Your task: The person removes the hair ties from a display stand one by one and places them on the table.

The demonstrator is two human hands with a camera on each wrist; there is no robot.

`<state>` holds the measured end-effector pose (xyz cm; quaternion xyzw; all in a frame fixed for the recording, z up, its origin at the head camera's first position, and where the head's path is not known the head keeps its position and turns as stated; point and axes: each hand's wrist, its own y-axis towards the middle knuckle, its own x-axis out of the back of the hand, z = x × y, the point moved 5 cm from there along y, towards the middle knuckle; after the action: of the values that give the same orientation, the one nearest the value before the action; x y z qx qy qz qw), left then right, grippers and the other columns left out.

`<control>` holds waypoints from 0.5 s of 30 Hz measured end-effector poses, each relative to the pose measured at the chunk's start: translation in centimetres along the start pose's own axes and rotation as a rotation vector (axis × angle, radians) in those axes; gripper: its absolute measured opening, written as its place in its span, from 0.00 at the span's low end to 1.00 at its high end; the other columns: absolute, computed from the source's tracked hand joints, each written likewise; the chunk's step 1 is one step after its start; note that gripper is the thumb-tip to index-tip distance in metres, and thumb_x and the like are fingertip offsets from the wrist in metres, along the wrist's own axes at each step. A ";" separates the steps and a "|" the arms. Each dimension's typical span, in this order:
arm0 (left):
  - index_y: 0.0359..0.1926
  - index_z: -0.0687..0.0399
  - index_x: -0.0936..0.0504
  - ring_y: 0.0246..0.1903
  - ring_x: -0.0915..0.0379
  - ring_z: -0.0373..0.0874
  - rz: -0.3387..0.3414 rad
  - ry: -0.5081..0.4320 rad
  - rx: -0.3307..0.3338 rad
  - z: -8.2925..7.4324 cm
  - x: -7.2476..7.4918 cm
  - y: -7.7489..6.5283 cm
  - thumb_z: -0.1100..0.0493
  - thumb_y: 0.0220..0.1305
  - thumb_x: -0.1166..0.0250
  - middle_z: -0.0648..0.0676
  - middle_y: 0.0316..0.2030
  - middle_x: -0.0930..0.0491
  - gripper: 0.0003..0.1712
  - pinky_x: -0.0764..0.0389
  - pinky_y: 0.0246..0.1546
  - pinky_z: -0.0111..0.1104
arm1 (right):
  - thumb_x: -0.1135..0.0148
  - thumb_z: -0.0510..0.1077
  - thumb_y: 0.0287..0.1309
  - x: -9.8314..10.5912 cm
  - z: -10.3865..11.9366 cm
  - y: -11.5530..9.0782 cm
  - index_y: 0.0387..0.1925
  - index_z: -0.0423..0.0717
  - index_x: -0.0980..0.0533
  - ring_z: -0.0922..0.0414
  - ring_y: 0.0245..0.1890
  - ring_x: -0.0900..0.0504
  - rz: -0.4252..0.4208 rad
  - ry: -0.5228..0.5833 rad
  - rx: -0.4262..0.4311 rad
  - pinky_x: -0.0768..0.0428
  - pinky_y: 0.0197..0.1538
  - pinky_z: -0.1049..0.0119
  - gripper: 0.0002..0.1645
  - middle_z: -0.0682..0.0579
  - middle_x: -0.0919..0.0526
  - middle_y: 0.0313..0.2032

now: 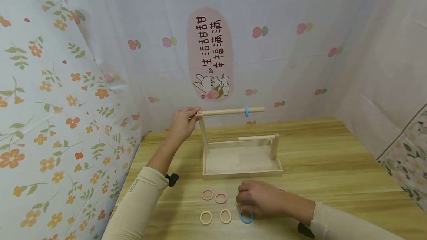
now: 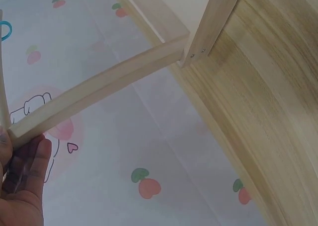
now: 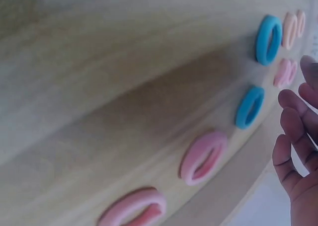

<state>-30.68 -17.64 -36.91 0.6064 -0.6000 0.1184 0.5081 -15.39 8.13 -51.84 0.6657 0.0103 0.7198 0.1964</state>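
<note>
My left hand point(image 1: 182, 123) grips the upper end of the tall post on a wooden rack point(image 1: 204, 136), thumb and fingers around the corner where the long dowel point(image 1: 223, 112) joins. One blue ring point(image 1: 247, 112) hangs on that dowel. In the left wrist view the fingers point(image 2: 37, 174) lie against the post's end. My right hand point(image 1: 261, 196) hovers above the table over a blue ring point(image 1: 246, 220), partly covering it. The right wrist view shows this hand point(image 3: 300, 136) with fingers loosely bent and nothing held, near two blue rings point(image 3: 249, 107) on the table.
Two pink rings point(image 1: 221, 198) and two peach rings point(image 1: 225, 216) lie left of my right hand. More pink rings point(image 3: 203, 158) lie on its other side. The rack's tray point(image 1: 242, 176) stands behind them, with a shorter dowel point(image 1: 256, 138) at right. A patterned cloth point(image 1: 283, 66) hangs behind.
</note>
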 end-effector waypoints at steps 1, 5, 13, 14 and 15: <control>0.66 0.62 0.13 0.49 0.14 0.64 0.002 0.000 0.004 0.0 0.0 0.0 0.56 0.76 0.29 0.65 0.56 0.10 0.23 0.09 0.50 0.51 | 0.23 0.52 0.70 0.2 -0.1 0.0 0.44 0.56 0.12 0.71 0.39 0.24 0.004 0.012 -0.013 0.23 0.44 0.82 0.07 0.64 0.15 0.39; 0.67 0.62 0.13 0.50 0.13 0.64 0.006 0.001 0.014 0.0 -0.1 0.1 0.56 0.76 0.30 0.65 0.57 0.10 0.24 0.07 0.50 0.50 | 0.24 0.50 0.71 1.1 -0.6 0.3 0.48 0.51 0.12 0.72 0.39 0.23 0.001 0.050 -0.047 0.21 0.44 0.82 0.10 0.59 0.13 0.40; 0.67 0.62 0.13 0.52 0.13 0.64 0.006 -0.005 0.024 0.1 -0.2 0.1 0.57 0.77 0.30 0.65 0.58 0.10 0.24 0.07 0.51 0.48 | 0.20 0.50 0.68 3.0 -1.8 0.8 0.46 0.53 0.12 0.67 0.38 0.23 -0.099 -0.007 -0.047 0.20 0.42 0.79 0.11 0.61 0.14 0.39; 0.67 0.62 0.13 0.52 0.13 0.64 0.008 -0.005 0.025 0.2 -0.2 0.1 0.57 0.77 0.30 0.65 0.58 0.10 0.23 0.07 0.51 0.48 | 0.20 0.51 0.67 3.3 -1.9 0.8 0.46 0.54 0.12 0.67 0.38 0.23 -0.112 -0.019 -0.048 0.20 0.42 0.78 0.11 0.61 0.14 0.39; 0.67 0.62 0.13 0.52 0.13 0.64 0.008 -0.004 0.025 0.2 -0.2 0.1 0.57 0.77 0.30 0.65 0.58 0.10 0.23 0.07 0.51 0.48 | 0.19 0.51 0.66 3.6 -2.0 0.8 0.45 0.54 0.12 0.67 0.38 0.23 -0.126 -0.029 -0.044 0.20 0.42 0.78 0.11 0.61 0.14 0.39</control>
<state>-30.90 -17.62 -37.13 0.6105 -0.6018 0.1267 0.4990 -17.67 8.91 -48.43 0.6697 0.0335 0.6962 0.2563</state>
